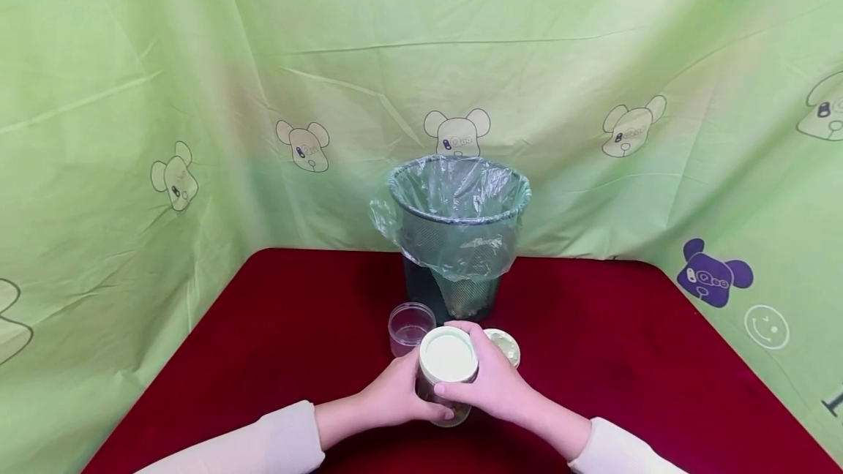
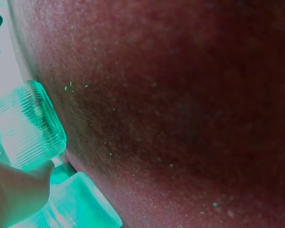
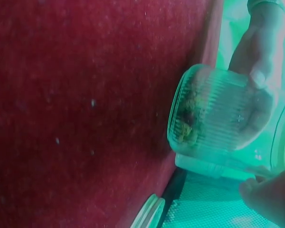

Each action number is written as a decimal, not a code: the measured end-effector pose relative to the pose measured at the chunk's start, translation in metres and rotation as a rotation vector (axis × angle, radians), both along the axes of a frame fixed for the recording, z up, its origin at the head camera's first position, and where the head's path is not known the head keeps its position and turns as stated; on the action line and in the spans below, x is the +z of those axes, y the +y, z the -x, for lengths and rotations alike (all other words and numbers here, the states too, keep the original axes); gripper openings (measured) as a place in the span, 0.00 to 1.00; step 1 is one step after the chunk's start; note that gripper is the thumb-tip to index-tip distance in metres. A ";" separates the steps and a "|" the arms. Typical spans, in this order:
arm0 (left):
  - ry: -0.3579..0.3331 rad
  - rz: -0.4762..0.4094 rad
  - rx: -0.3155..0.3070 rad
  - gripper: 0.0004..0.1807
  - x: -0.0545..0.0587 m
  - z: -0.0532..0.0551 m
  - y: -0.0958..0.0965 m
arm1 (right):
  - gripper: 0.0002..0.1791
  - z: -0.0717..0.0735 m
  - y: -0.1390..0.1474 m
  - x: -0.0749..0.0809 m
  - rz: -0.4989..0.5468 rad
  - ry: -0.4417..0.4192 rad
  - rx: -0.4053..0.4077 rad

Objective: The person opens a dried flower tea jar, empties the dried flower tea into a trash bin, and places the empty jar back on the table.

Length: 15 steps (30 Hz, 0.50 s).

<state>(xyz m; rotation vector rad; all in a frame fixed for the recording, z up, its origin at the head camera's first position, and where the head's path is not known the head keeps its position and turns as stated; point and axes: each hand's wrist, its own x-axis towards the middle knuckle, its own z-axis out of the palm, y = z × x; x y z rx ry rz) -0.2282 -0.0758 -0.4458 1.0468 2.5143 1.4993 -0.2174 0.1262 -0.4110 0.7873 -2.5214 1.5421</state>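
Observation:
A clear ribbed jar (image 3: 211, 111) with a white lid (image 1: 449, 355) on top is held between both hands near the table's front. My left hand (image 1: 398, 390) grips the jar's body from the left, its thumb across the front. From the right, my right hand (image 1: 494, 379) curls its fingers and thumb around the upper part by the lid. Small yellowish-brown bits lie at the jar's bottom in the right wrist view. Just behind the left hand stands a clear round container (image 1: 411, 319) without a lid. Partly hidden behind the right hand is a pale round lid (image 1: 506, 346).
A dark mesh bin (image 1: 451, 302) lined with a clear plastic bag (image 1: 461, 247) stands at the back of the red-covered table (image 1: 316, 320). Green printed curtains (image 1: 369, 79) enclose the back and sides. Tiny specks dot the cloth.

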 end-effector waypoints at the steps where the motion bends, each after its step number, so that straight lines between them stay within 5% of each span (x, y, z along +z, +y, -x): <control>1: -0.002 0.001 0.001 0.45 0.000 0.000 0.000 | 0.45 0.001 0.001 0.001 -0.001 0.009 0.016; 15: 0.018 0.044 0.004 0.45 0.001 0.001 0.000 | 0.40 0.011 0.014 0.018 0.025 0.111 0.034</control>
